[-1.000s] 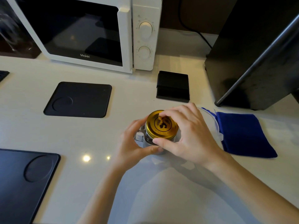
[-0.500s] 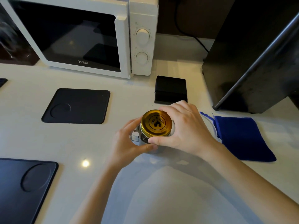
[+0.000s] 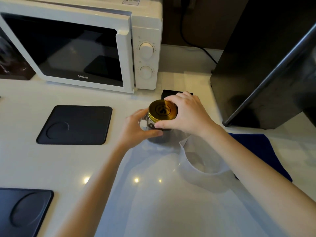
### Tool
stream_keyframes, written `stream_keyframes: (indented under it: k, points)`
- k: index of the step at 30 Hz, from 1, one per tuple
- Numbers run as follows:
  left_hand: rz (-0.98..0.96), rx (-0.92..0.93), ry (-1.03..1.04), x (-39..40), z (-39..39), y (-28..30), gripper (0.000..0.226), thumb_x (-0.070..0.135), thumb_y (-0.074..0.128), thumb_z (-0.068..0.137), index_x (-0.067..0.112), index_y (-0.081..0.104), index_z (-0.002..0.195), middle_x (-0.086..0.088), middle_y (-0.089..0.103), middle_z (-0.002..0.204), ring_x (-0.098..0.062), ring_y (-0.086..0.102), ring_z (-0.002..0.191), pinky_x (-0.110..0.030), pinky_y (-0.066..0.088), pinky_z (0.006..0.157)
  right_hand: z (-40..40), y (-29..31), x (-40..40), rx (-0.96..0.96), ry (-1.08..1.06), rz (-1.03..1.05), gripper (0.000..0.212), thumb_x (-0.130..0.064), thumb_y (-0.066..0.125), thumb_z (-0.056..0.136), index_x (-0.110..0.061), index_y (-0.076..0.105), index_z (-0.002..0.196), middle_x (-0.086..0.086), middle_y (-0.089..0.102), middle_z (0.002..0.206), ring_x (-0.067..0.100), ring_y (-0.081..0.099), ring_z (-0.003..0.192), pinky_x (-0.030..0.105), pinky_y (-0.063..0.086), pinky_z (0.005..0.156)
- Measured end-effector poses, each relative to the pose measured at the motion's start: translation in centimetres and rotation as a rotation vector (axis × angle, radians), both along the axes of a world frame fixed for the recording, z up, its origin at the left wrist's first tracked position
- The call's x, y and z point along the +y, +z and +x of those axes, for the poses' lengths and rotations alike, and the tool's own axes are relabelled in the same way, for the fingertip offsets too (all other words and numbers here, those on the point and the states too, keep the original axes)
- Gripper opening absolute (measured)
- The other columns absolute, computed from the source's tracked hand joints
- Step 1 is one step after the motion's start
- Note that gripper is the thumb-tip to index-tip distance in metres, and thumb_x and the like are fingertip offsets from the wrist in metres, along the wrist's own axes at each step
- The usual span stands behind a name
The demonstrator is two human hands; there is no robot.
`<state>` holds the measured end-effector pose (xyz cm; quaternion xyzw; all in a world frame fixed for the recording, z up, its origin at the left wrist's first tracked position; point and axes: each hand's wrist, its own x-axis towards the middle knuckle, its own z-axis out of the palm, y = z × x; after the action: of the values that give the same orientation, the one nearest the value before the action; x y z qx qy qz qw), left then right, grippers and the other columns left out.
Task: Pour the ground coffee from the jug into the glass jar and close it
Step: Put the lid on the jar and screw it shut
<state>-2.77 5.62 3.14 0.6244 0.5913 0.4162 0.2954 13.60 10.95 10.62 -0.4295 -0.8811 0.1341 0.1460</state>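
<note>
A glass jar [image 3: 158, 136] with dark ground coffee inside stands upright on the white counter [image 3: 51, 159]. A gold metal lid [image 3: 161, 110] sits on its mouth. My left hand [image 3: 136, 129] wraps the jar's left side. Fingers and thumb of my right hand [image 3: 188, 115] grip the lid's rim from the right. A translucent white plastic jug [image 3: 200, 161] stands just in front and to the right of the jar, under my right forearm; it looks empty.
A white microwave [image 3: 85, 48] stands at the back left. Black mats lie at the left [image 3: 75, 124] and at the near left corner [image 3: 22, 211]. A small black box [image 3: 166, 93] is behind the jar. A blue cloth [image 3: 261, 151] and a dark appliance [image 3: 265, 65] are on the right.
Both hands stay on the jar and lid, and my right hand's fingers have shifted around the rim. The camera has pulled back and tilted, bringing the jug into view.
</note>
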Motion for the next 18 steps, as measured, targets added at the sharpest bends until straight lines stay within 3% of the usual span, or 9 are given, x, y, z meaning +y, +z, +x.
stream_keyframes:
  k: [5, 11, 14, 16, 18]
  points:
    - [0.003, 0.006, 0.022, 1.6, -0.1, -0.2, 0.062, 0.027, 0.08, 0.065, 0.022, 0.054, 0.122, 0.009, 0.057, 0.103, 0.018, 0.045, 0.09, 0.003, 0.031, 0.072, -0.3, -0.3, 1.5, 0.009, -0.006, -0.028, 0.073, -0.064, 0.069, 0.061, -0.019, 0.054, 0.117, 0.002, 0.06, 0.111, 0.02, 0.045, 0.104, 0.036, 0.034, 0.088]
    - [-0.01, -0.009, 0.008, 1.9, 0.0, -0.3, 0.066, 0.027, 0.079, 0.066, 0.02, 0.052, 0.125, 0.003, 0.057, 0.115, 0.003, 0.048, 0.097, 0.001, 0.032, 0.079, -0.3, -0.3, 1.9, -0.016, -0.005, -0.012, 0.075, -0.064, 0.068, 0.062, -0.019, 0.052, 0.12, 0.003, 0.059, 0.112, 0.02, 0.045, 0.106, 0.034, 0.033, 0.088]
    - [-0.021, -0.02, 0.0, 1.6, 0.2, -0.1, 0.069, 0.029, 0.077, 0.068, 0.02, 0.048, 0.13, 0.0, 0.053, 0.128, -0.01, 0.046, 0.111, -0.022, 0.039, 0.096, -0.3, -0.2, 1.7, -0.056, -0.006, -0.006, 0.078, -0.065, 0.065, 0.065, -0.019, 0.047, 0.125, 0.004, 0.057, 0.119, 0.022, 0.044, 0.11, 0.034, 0.032, 0.09]
    - [-0.037, 0.039, 0.018, 1.3, 0.3, -0.2, 0.08, 0.042, 0.073, 0.069, 0.025, 0.036, 0.138, 0.001, 0.042, 0.143, -0.016, 0.037, 0.127, -0.038, 0.034, 0.106, -0.2, 0.0, 1.3, -0.101, -0.012, -0.025, 0.085, -0.066, 0.062, 0.068, -0.018, 0.036, 0.134, 0.006, 0.052, 0.131, 0.025, 0.04, 0.119, 0.038, 0.031, 0.096]
    - [-0.084, 0.137, 0.073, 0.5, 0.5, -0.3, 0.096, 0.058, 0.064, 0.067, 0.027, 0.016, 0.144, 0.001, 0.022, 0.154, -0.018, 0.021, 0.139, -0.041, 0.023, 0.112, 0.2, 0.2, 0.7, -0.102, -0.028, -0.076, 0.09, -0.065, 0.058, 0.072, -0.016, 0.025, 0.14, 0.007, 0.044, 0.14, 0.027, 0.034, 0.127, 0.042, 0.029, 0.101]
